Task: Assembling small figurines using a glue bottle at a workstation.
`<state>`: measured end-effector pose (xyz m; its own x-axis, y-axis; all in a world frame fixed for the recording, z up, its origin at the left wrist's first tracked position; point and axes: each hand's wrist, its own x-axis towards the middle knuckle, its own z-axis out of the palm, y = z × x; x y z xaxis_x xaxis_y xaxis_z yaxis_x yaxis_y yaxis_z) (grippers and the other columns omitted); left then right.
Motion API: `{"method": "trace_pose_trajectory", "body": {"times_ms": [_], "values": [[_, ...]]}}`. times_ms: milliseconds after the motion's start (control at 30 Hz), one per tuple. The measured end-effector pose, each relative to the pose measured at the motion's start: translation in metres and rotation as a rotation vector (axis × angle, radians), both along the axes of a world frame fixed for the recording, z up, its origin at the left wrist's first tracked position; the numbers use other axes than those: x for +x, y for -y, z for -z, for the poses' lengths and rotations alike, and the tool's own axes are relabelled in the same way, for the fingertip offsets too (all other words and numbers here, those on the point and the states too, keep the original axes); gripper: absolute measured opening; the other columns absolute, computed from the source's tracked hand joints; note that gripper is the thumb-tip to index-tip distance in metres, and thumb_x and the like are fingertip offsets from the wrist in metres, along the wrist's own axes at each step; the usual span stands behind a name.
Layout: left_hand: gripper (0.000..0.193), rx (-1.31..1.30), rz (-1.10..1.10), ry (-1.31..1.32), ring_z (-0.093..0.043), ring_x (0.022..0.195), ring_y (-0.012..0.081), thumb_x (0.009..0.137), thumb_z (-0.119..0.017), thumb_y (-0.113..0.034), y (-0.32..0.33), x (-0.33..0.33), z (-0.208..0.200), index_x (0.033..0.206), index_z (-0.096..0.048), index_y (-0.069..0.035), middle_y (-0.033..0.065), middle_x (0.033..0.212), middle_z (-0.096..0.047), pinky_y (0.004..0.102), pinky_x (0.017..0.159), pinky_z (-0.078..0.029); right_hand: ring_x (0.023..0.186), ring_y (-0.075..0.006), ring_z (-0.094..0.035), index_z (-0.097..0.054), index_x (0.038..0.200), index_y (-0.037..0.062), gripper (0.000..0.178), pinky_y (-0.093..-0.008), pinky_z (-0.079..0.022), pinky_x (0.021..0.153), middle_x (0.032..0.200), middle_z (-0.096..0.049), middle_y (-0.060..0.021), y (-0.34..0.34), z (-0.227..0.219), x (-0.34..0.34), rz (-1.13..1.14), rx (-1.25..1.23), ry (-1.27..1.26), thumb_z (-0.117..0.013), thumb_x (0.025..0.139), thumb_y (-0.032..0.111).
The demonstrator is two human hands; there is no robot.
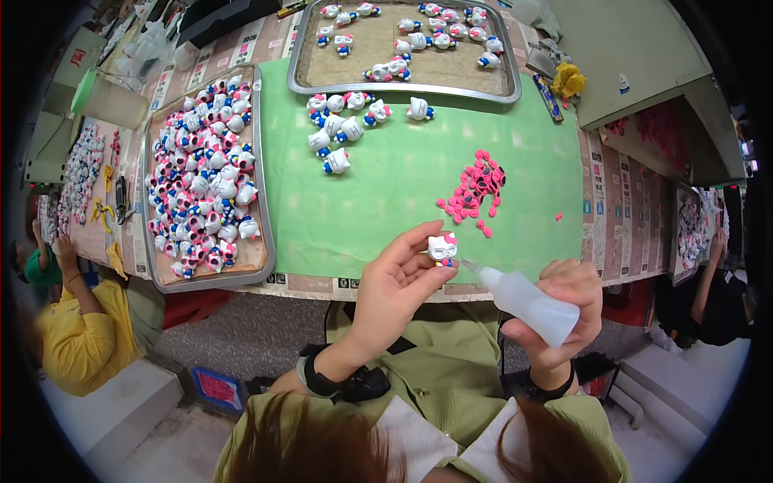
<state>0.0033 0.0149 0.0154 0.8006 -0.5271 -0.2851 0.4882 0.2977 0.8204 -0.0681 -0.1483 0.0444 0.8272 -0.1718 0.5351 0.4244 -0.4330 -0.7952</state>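
Note:
Between the thumb and fingers of my left hand (pixel 392 280) is a small white cat figurine (pixel 442 248) with a pink bow and a blue and pink body. My right hand (pixel 565 310) grips a translucent white squeeze bottle (pixel 531 304), tilted so that its thin nozzle points left at the figurine. The nozzle tip is at the figurine's side; whether it touches cannot be made out. Just beyond my hands, a pile of small pink pieces with dark parts (pixel 477 187) lies on the green mat (pixel 378 213).
A metal tray (pixel 266 193) heaped with figurines stands at left. Another tray (pixel 515 88) with scattered figurines lies at the back. Several loose figurines (pixel 336 161) rest on the mat. A marker-like tube (pixel 548 98) and yellow lump (pixel 568 80) are at back right. Other people work at both sides.

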Motion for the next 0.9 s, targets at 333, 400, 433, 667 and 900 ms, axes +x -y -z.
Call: {"method": "trace_pose_trajectory", "body": {"times_ms": [333, 400, 433, 667, 900], "values": [[0.039, 0.045, 0.029, -0.001, -0.053, 0.085, 0.0089, 0.078, -0.054, 0.003, -0.0006, -0.0008, -0.0035, 0.115, -0.041, 0.003, 0.0065, 0.097, -0.054, 0.0213, 0.075, -0.044, 0.059, -0.0131, -0.046, -0.051, 0.091, 0.0057, 0.051, -0.0257, -0.035, 0.049, 0.077, -0.047, -0.0044, -0.0002, 0.0005, 0.0015, 0.021, 0.0, -0.023, -0.082, 0.05, 0.011], [0.039, 0.04, 0.031, -0.006, -0.053, 0.085, 0.0086, 0.078, -0.054, 0.003, 0.0, -0.0007, -0.0027, 0.115, -0.041, 0.003, 0.0064, 0.096, -0.055, 0.0211, 0.075, -0.044, 0.059, -0.0133, -0.046, -0.051, 0.09, 0.0057, 0.052, -0.0258, -0.035, 0.049, 0.077, -0.047, -0.0045, -0.0004, 0.0016, 0.002, 0.024, 0.007, -0.029, -0.082, 0.05, 0.011], [0.039, 0.044, 0.031, 0.006, -0.053, 0.085, 0.0086, 0.078, -0.054, 0.003, 0.0, -0.0009, -0.0029, 0.115, -0.041, 0.003, 0.0064, 0.096, -0.055, 0.021, 0.074, -0.044, 0.059, -0.0134, -0.046, -0.051, 0.09, 0.0057, 0.051, -0.026, -0.035, 0.05, 0.077, -0.047, -0.0046, -0.0009, 0.0018, 0.0024, 0.023, 0.017, -0.03, -0.082, 0.049, 0.012], [0.038, 0.093, 0.018, 0.059, -0.054, 0.083, 0.0088, 0.078, -0.055, 0.002, 0.0003, -0.0015, -0.003, 0.114, -0.042, 0.003, 0.0063, 0.094, -0.055, 0.0211, 0.074, -0.044, 0.06, -0.014, -0.047, -0.05, 0.089, 0.0059, 0.052, -0.0262, -0.037, 0.051, 0.078, -0.048, -0.005, -0.0019, -0.0001, 0.0042, -0.013, -0.001, -0.054, -0.082, 0.049, 0.013], [0.037, 0.002, -0.002, -0.023, -0.054, 0.09, 0.0129, 0.079, -0.052, 0.004, -0.0008, -0.0001, -0.0031, 0.115, -0.04, 0.004, 0.0089, 0.1, -0.053, 0.0232, 0.079, -0.044, 0.059, -0.0137, -0.046, -0.05, 0.089, 0.0048, 0.049, -0.0258, -0.035, 0.051, 0.079, -0.048, -0.0054, 0.0031, 0.001, 0.0032, 0.004, 0.06, -0.016, -0.08, 0.052, 0.011]]}}
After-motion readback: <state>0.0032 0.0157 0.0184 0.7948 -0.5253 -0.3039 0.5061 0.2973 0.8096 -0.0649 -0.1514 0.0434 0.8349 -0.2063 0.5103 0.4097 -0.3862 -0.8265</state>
